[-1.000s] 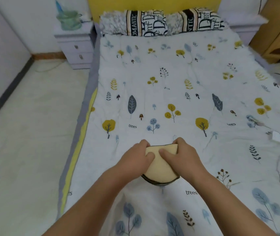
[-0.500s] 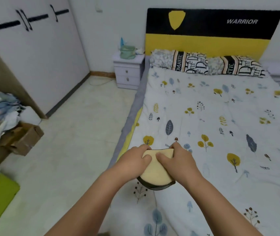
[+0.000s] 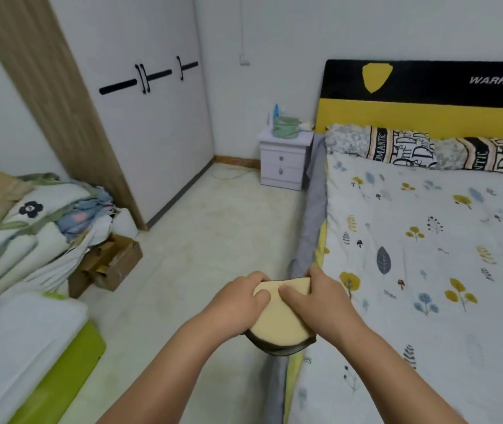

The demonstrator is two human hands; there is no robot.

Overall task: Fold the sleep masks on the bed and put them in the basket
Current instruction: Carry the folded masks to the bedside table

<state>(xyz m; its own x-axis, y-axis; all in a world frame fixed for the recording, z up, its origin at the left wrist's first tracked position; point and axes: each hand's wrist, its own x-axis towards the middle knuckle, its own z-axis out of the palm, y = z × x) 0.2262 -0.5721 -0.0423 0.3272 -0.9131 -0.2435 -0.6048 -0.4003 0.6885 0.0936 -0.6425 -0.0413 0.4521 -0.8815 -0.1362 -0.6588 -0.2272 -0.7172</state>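
Both of my hands hold one folded sleep mask [image 3: 277,322], tan on its upper face with a dark underside showing along its rounded lower rim. My left hand [image 3: 235,304] grips its left side and my right hand [image 3: 320,298] grips its right side, thumbs on top. The mask hangs in the air over the left edge of the bed [image 3: 427,270], which has a white quilt printed with leaves and trees. No basket is in view.
A white nightstand [image 3: 284,163] with a green bag stands by the headboard. A pile of bedding [image 3: 30,228] and a cardboard box [image 3: 109,264] sit at the left. A green-and-white object [image 3: 30,356] lies at lower left. Pale floor lies between it and the bed.
The view has swung left, from the bed toward the floor and wardrobe. My hands with the folded mask have moved from over the quilt to the bed's left edge.
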